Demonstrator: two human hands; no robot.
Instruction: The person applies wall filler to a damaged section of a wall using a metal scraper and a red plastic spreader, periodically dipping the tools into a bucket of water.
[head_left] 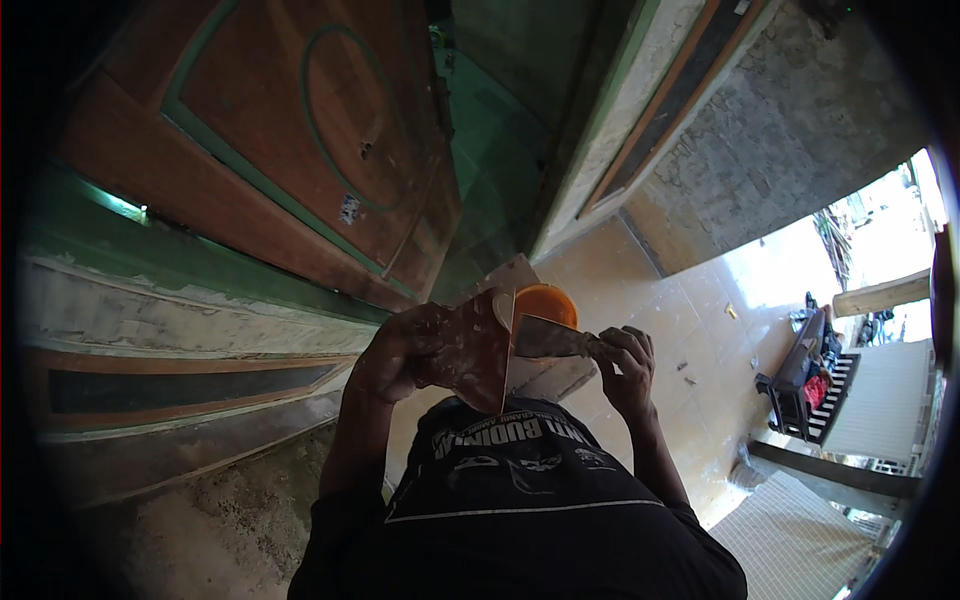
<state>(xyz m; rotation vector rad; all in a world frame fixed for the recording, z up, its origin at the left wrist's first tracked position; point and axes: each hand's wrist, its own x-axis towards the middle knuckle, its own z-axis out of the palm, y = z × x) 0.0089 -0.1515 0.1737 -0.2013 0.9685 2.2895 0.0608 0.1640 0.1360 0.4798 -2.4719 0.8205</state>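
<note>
My left hand [392, 352] is closed around a reddish-brown putty spreader [478, 355], a broad flat piece smeared with pale residue. A light lump of putty [502, 310] sits near its upper edge. In my right hand [628, 368], the fingers pinch the handle of a putty knife [548, 338]. The knife's wide, dirty metal blade points left and meets or nearly meets the spreader's straight edge; I cannot tell which. Below and beyond the blade is an orange bucket [552, 300], partly hidden by both tools.
A brown wooden door [270, 120] with green trim stands open at the left. Door frame parts [640, 110] rise on the right, beside a rough grey wall [770, 130]. Pale floor tiles [690, 320] lie below. A dark bench [800, 385] with items on it is far right.
</note>
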